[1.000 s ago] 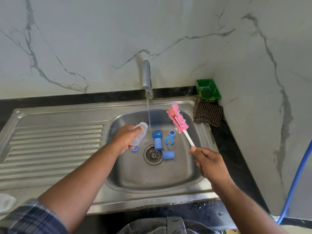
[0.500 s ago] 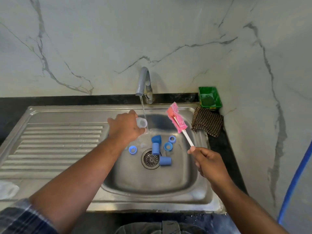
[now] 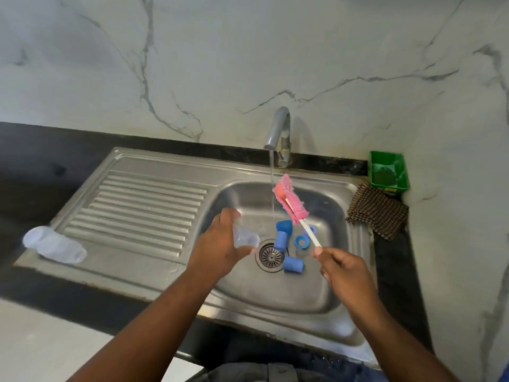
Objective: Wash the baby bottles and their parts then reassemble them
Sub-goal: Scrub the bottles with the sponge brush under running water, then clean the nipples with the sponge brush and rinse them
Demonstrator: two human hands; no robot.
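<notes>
- Stainless-steel sink (image 3: pixel 165 164) set in a black bench (image 3: pixel 41 161); tap (image 3: pixel 278 128) running into the basin.
- Left grip (image 3: pixel 220 249) curled round a clear bottle (image 3: pixel 245 238), just left of the stream and above the drain (image 3: pixel 271 255).
- Right grip (image 3: pixel 344 274) pinching the white handle of a pink brush (image 3: pixel 289 201), sponge head raised beside the stream, outside the bottle.
- Judged mid-wash: second clear bottle (image 3: pixel 53 245) lying on the drainboard (image 3: pixel 143 205), probably done; blue caps (image 3: pixel 283 238) and blue rings (image 3: pixel 301 241) loose round the drain, seemingly unwashed; reassembly not begun.
- At right: green tray (image 3: pixel 388 172) against the wall, checked cloth (image 3: pixel 377 210) just before it; veined white marble wall (image 3: pixel 220 64) behind and beside.
</notes>
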